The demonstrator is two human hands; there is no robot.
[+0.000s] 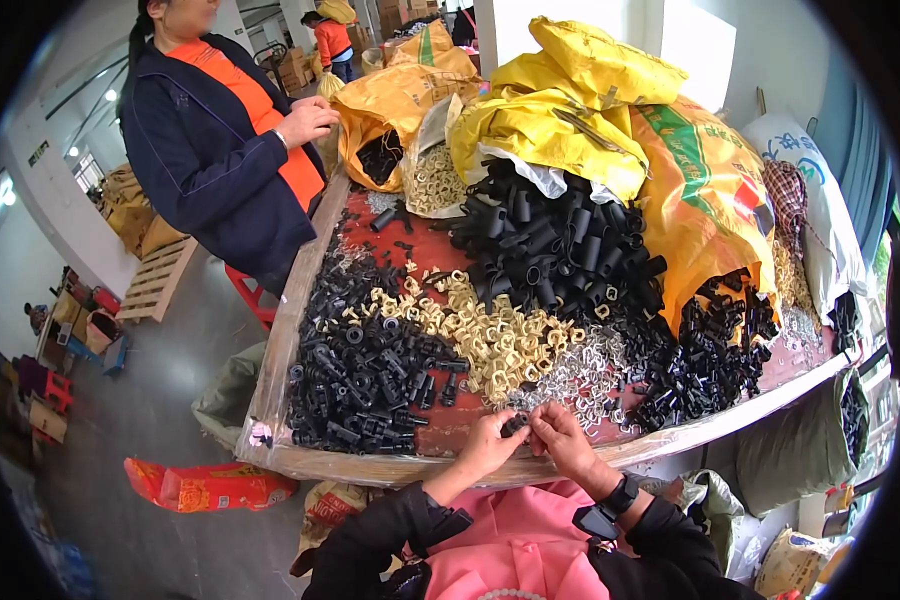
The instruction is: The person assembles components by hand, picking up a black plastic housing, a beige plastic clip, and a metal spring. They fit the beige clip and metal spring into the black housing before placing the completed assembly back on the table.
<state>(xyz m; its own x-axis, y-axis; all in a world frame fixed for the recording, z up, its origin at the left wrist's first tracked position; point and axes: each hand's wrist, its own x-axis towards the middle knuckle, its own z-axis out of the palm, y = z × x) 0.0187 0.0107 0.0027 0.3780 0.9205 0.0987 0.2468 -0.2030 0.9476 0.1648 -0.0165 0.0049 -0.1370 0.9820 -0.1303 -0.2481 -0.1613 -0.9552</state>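
Close to the table's front edge, my left hand [487,445] is closed around a small black plastic part [514,426]. My right hand [562,438] meets it there, thumb and fingers pinched together; what lies between those fingertips is too small to make out. Just beyond my hands are a heap of brass-coloured clips [510,345] and a scatter of silver metal clips [580,370]. Black plastic fittings [355,380] are piled to the left, and more small black parts [705,350] to the right. Behind them rises a mound of black tubes [555,240].
Yellow sacks [560,130] and an orange sack [700,190] stand along the table's back. A raised wooden rim [300,310] borders the red tabletop [410,250]. Another person [220,150] stands at the left edge. A red bag [205,485] and a wooden pallet [155,280] lie on the floor.
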